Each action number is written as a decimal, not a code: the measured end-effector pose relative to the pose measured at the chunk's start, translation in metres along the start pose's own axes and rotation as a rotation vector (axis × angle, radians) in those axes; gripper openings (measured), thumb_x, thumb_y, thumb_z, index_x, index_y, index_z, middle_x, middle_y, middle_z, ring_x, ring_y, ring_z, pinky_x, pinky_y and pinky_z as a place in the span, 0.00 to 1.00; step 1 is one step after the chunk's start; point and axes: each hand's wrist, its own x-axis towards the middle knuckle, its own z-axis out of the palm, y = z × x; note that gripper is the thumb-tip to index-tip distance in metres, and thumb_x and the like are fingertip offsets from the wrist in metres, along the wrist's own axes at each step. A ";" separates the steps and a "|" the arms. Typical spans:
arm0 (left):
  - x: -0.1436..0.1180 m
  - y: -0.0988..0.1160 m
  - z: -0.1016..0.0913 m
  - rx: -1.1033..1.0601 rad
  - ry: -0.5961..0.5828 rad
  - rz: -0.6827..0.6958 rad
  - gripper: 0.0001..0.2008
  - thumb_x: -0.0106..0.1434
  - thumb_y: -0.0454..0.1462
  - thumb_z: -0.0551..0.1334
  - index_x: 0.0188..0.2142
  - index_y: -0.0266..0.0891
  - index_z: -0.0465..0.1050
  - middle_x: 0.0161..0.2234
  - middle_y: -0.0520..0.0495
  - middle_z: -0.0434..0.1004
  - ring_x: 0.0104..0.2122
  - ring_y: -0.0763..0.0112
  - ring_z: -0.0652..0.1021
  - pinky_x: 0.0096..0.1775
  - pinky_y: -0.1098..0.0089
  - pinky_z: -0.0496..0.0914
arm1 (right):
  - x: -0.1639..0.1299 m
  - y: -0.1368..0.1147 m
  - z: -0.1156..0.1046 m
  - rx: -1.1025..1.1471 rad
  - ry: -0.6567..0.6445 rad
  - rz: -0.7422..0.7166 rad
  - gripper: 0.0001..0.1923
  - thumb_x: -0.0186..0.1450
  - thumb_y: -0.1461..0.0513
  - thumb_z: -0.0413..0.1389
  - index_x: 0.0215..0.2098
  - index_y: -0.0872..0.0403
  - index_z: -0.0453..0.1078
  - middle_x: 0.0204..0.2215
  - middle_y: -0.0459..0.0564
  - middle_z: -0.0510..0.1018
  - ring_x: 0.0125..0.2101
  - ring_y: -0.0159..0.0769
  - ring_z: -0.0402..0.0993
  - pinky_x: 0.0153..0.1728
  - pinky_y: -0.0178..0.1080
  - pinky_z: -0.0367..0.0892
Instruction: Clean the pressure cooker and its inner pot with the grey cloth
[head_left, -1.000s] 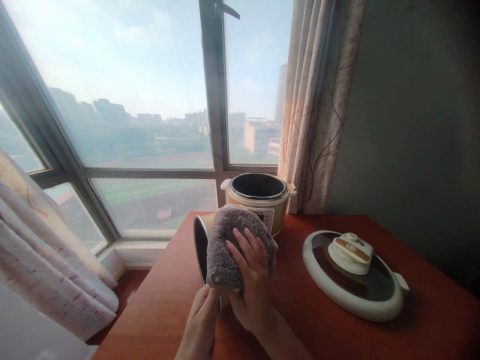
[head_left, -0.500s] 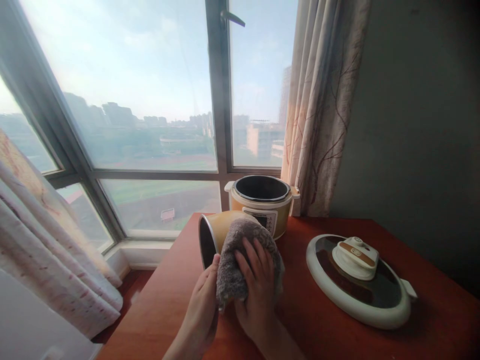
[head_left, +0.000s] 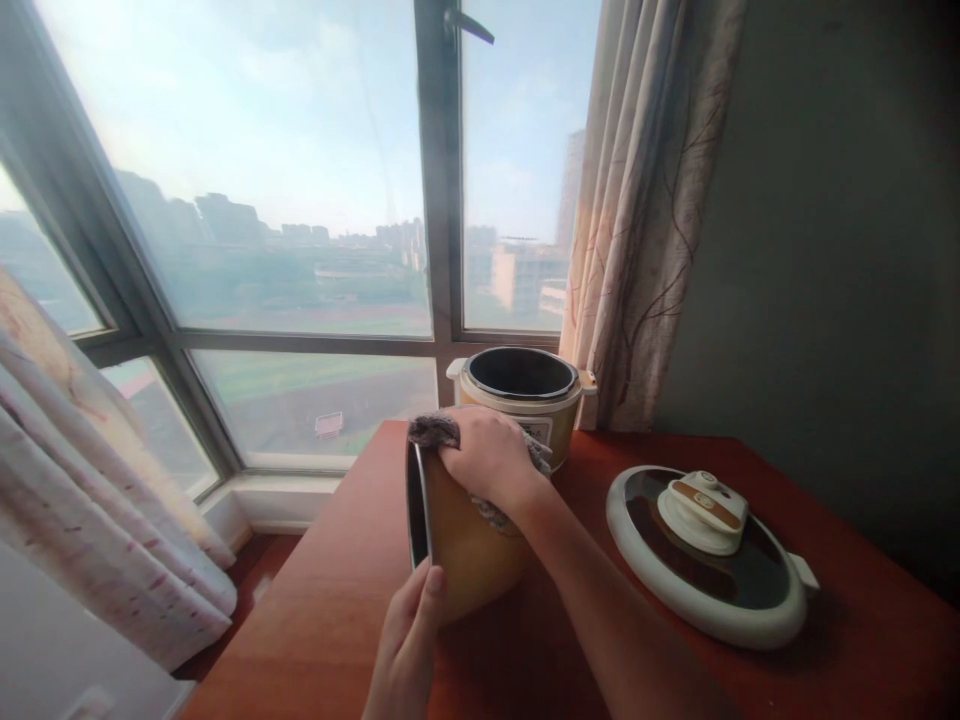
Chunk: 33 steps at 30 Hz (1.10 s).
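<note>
A golden inner pot (head_left: 472,565) lies tipped on its side, its dark mouth turned to the left. My left hand (head_left: 409,620) pinches the pot's rim at its near lower edge, thumb on the outside. On the pot's upper side, my right hand (head_left: 487,455) presses a grey cloth (head_left: 435,430) against the wall near the rim. Part of the cloth folds over the rim, and more of it shows beyond and below the hand. Just behind stands the cooker body (head_left: 521,375), open at the top, its front panel partly covered by my hand and the cloth.
A round cooker lid (head_left: 787,625) with a glass centre and a white-and-brown knob lies on the right of the red-brown table (head_left: 315,610). Behind the table are a window (head_left: 300,200) and a patterned curtain (head_left: 637,220); another curtain (head_left: 90,500) hangs at left.
My right hand and the cloth have moved up and left from the pot's lower side to its top edge. The pot has shifted, showing more of its golden wall. My left hand still holds the rim.
</note>
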 end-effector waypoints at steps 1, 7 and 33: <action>0.001 -0.008 -0.003 0.025 -0.014 0.039 0.30 0.43 0.61 0.70 0.32 0.39 0.82 0.36 0.42 0.82 0.46 0.47 0.76 0.48 0.61 0.72 | 0.004 0.000 0.000 -0.015 -0.014 0.013 0.15 0.65 0.56 0.51 0.46 0.49 0.75 0.45 0.52 0.80 0.47 0.45 0.74 0.48 0.44 0.64; 0.014 -0.048 -0.026 0.171 -0.043 0.217 0.29 0.46 0.63 0.68 0.32 0.42 0.84 0.38 0.39 0.83 0.43 0.46 0.76 0.52 0.57 0.68 | 0.016 0.001 0.006 -0.081 -0.043 0.038 0.15 0.67 0.53 0.49 0.43 0.49 0.75 0.39 0.53 0.81 0.42 0.46 0.76 0.40 0.43 0.65; 0.023 -0.003 0.006 0.028 -0.118 0.099 0.29 0.42 0.62 0.70 0.23 0.36 0.77 0.25 0.46 0.78 0.32 0.59 0.75 0.37 0.67 0.72 | -0.142 0.012 0.098 0.102 0.442 -0.128 0.34 0.65 0.62 0.47 0.69 0.52 0.51 0.70 0.54 0.52 0.69 0.53 0.42 0.63 0.65 0.49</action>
